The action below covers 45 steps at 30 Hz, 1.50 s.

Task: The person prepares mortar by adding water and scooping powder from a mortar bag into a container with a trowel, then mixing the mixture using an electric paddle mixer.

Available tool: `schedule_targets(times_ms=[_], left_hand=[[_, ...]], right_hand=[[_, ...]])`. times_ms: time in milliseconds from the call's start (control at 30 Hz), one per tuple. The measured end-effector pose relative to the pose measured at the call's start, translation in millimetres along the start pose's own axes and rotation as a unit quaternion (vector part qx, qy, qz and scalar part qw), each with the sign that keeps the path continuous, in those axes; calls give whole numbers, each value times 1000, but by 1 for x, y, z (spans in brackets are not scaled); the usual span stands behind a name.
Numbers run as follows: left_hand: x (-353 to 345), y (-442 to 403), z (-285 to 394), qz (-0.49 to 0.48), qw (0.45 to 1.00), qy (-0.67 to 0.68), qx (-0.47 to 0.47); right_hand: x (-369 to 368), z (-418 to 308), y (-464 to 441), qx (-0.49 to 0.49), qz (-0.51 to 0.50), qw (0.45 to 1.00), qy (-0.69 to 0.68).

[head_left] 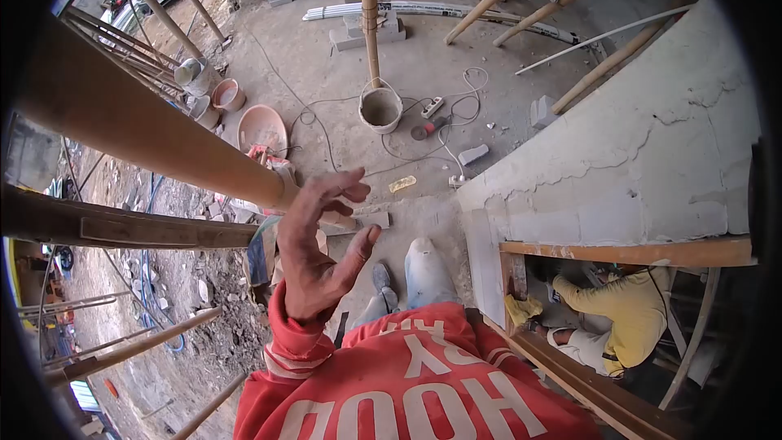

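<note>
My left hand (322, 240) is raised in front of my body, at the end of a red sleeve (297, 338). Its fingers are curled but spread, with the thumb apart and nothing between them. Just behind it ends a thick bamboo pole (163, 126); I cannot tell whether they touch. A wooden beam (138, 224) runs below that pole toward my wrist. My right hand is out of sight; only part of the right red sleeve (493, 350) shows beside the wooden frame (570, 375).
Ahead on the concrete floor stand a bucket (380, 110), an angle grinder (430, 127) with loose cords, and an orange basin (261, 129). A cracked plastered wall (611, 155) rises at right. Through an opening below it, a person in a yellow top (631, 314) crouches.
</note>
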State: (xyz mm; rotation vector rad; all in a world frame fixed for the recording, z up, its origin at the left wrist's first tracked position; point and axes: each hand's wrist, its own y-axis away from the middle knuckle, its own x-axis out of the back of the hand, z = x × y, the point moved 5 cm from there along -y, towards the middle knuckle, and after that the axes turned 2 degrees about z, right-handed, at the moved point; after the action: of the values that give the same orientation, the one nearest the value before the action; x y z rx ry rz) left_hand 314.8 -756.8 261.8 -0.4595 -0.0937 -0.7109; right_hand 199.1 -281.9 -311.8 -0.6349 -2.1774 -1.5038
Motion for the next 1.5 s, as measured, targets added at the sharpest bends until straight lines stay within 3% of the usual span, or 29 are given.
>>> schedule_targets(times_ms=[100, 233, 467, 600, 667, 767, 900, 1000, 1033, 1133, 1200, 1233, 1267, 1333, 1400, 1500], left_hand=[[13, -82, 48, 130, 949, 64, -280], [7, -181, 52, 188, 868, 47, -457], [7, -301, 27, 250, 809, -29, -532], [42, -325, 9, 320, 779, -110, -528], [68, -332, -7, 376, 764, -153, -501], [113, -338, -56, 465, 757, -220, -402], [166, -362, -217, 508, 820, -251, -81], [183, -342, -409, 456, 841, -226, 185], [183, -319, -483, 398, 831, -277, 273], [157, -223, -685, 214, 838, -220, 450], [142, -173, -714, 108, 813, -212, 531], [130, -126, -740, 78, 807, -258, 524], [130, -99, -735, 56, 782, -165, 599], [138, -57, -725, 17, 704, -152, 694], [142, 23, -765, 104, 704, -22, 702], [207, -15, -736, 217, 685, -37, 694]], right_hand=[[4, 15, -11, -79, -31, 993, -77], [37, -16, -65, -106, -50, 986, -115], [154, -130, -219, -63, -44, 975, -208], [290, -278, -275, -10, 16, 955, -296], [326, -310, -325, 22, 11, 965, -259], [343, -376, -372, 27, 9, 965, -260], [318, -464, -415, 12, -23, 971, -236], [280, -512, -450, -9, -64, 970, -235], [267, -524, -465, -16, -79, 969, -234], [226, -540, -522, -47, -84, 980, -173], [220, -580, -512, -90, -118, 974, -172], [209, -602, -502, -113, -136, 968, -179], [202, -625, -506, -93, -127, 975, -157], [196, -677, -526, -47, -106, 986, -121], [189, -745, -536, -19, -105, 985, -132], [169, -838, -563, 72, -66, 995, -37]])
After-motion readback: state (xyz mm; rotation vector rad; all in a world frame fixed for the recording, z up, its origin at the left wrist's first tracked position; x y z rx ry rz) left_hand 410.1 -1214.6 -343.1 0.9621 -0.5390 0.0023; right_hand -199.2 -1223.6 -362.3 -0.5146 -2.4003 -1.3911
